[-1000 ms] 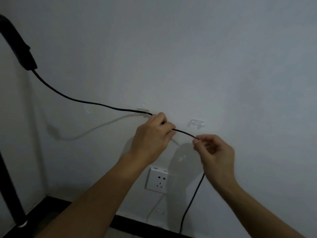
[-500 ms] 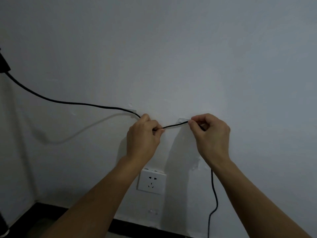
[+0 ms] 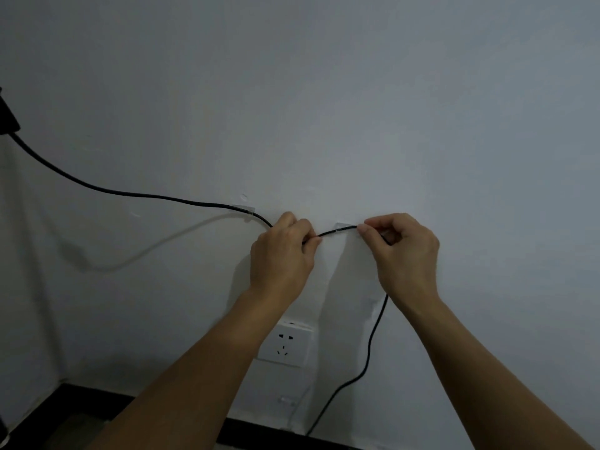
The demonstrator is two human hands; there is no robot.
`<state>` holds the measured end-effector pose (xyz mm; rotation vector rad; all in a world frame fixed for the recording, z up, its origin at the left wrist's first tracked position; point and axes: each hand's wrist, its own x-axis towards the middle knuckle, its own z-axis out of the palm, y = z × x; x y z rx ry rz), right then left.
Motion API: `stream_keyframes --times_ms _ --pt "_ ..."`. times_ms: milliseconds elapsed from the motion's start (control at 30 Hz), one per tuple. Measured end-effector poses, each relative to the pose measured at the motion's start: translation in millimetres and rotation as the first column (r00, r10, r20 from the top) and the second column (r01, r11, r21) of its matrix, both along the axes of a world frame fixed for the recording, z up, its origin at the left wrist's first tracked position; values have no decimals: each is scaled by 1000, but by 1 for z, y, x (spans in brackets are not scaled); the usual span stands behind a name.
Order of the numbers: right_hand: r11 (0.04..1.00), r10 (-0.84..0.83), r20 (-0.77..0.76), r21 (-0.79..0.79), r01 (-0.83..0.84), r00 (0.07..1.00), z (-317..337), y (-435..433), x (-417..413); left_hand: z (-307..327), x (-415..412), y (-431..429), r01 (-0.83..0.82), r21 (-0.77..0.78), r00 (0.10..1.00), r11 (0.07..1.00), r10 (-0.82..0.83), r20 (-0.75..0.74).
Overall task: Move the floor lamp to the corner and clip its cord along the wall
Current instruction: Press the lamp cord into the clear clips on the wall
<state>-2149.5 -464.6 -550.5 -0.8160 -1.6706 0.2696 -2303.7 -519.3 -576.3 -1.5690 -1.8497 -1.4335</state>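
A thin black cord (image 3: 130, 193) runs from the lamp's black part (image 3: 6, 116) at the left edge, along the white wall, through a clear clip (image 3: 244, 208). My left hand (image 3: 282, 254) pinches the cord just right of that clip. My right hand (image 3: 402, 251) pinches it at a second clear clip (image 3: 343, 227), where the cord lies against the clip. Between my hands the cord is taut. Below my right hand the cord (image 3: 370, 349) hangs down toward the floor. Whether the cord sits inside the second clip I cannot tell.
A white wall socket (image 3: 287, 347) sits below my hands, partly behind my left forearm. A small clear clip (image 3: 287, 400) is stuck low on the wall. A dark skirting board (image 3: 97, 397) runs along the floor. The room corner is at the left.
My right hand has lifted the cord from below up to the second clip. My left hand stays pinched on the cord. The view has shifted right, leaving the lamp mostly out of sight.
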Motion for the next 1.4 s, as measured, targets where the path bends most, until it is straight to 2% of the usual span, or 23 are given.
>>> stream_keyframes --times_ms 133,333,500,567,633,733,800,900,967,1133,1300,1400 --pt "999 32 33 -37 -30 999 -9 -1 10 2 -2 0 2 39 1000 999 -3 30" --pt "982 100 -68 -156 -110 993 -15 1 10 4 -3 -2 -26 36 999 999 25 31" --pt "923 204 -77 -316 -218 976 -22 -1 11 0 -2 -2 -44 13 999 999 44 7" --pt "850 295 -75 -435 -297 953 -21 0 22 -2 0 -2 -44 6 999 999 44 6" --pt "743 417 19 -583 -328 909 -23 3 40 -4 1 -2 -44 9 999 999 44 6" --pt "578 611 220 -780 -239 761 -31 10 69 -5 1 -1 -43 35 999 998 43 8" --pt "476 657 176 -851 -223 733 -36 16 88 -6 1 0 -37 51 999 998 36 11" --pt "368 589 -56 -870 -330 806 -43 25 111 -8 2 0 -21 72 1000 997 20 16" --pt "384 547 -100 -852 -355 831 -45 29 118 -9 3 -1 -17 88 1000 996 16 10" --pt "504 538 51 -819 -273 842 -53 23 103 -10 16 -5 29 154 999 988 -25 -31" --pt "553 539 49 -774 -310 841 -67 15 79 -11 38 4 156 -1 961 988 -152 231" --pt "558 528 40 -769 -311 848 -72 14 73 -13 48 11 234 -89 934 968 -198 298"
